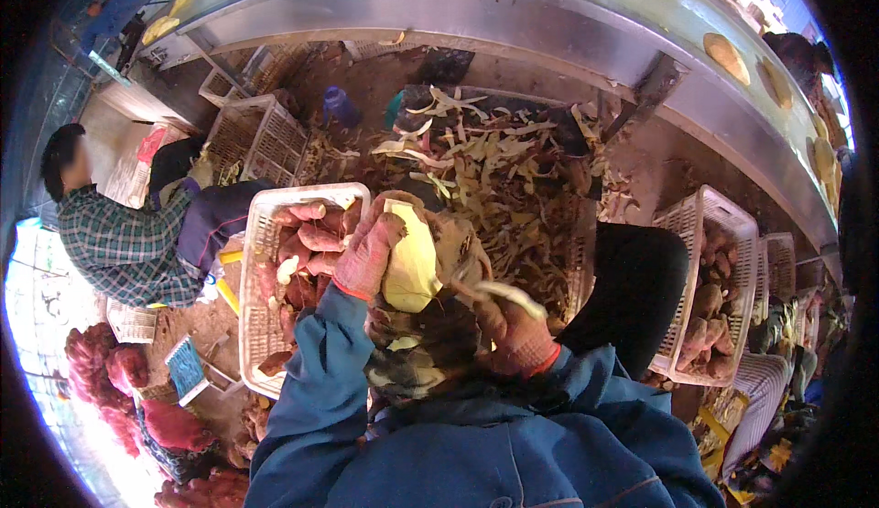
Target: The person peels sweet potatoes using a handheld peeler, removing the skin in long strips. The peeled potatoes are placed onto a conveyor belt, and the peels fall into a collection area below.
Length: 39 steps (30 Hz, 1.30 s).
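Note:
My left hand [369, 255], in a reddish knit glove, grips a large peeled sweet potato [410, 258] with pale yellow flesh. To its right, my right hand [520, 335], gloved alike, is closed around a tool that is mostly hidden, probably a peeler. A pale strip of peel [511, 296] lies across the fingers of that hand. Left of my left hand, a white plastic crate [255, 288] holds unpeeled red-skinned sweet potatoes [320, 236]. Beyond my hands, a heap of peelings [508, 171] fills a container [580, 267].
A metal-sided conveyor or long table [439, 6] with peeled sweet potatoes [726, 58] curves across the far side. Another crate of sweet potatoes [745, 260] stands at right. A seated person in a checked shirt [130, 243] is at left, near empty crates [275, 137] and a small folding stool [187, 370].

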{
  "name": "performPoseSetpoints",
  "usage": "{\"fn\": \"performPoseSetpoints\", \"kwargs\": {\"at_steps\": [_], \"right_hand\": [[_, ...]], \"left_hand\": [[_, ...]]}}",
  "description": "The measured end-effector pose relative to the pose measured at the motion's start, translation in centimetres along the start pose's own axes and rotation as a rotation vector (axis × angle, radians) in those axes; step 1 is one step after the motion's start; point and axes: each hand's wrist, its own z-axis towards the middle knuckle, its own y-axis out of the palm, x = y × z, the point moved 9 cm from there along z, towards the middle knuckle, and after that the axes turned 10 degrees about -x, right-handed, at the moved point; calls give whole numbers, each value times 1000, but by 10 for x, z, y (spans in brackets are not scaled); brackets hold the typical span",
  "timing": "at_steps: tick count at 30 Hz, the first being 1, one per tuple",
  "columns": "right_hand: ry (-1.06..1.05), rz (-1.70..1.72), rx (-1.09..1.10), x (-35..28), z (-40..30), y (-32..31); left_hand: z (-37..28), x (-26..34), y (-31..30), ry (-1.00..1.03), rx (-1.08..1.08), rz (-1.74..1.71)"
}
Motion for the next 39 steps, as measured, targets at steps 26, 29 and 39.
{"fn": "performPoseSetpoints", "kwargs": {"at_steps": [26, 29, 39], "right_hand": [[197, 89, -120, 14, 14, 29], [214, -88, -200, -24, 66, 17], [-4, -348, -234, 8, -9, 34]], "left_hand": [[-33, 47, -17, -61, 324, 554], [-34, 45, -13, -73, 385, 518], [-36, 42, -30, -196, 821, 127]]}}
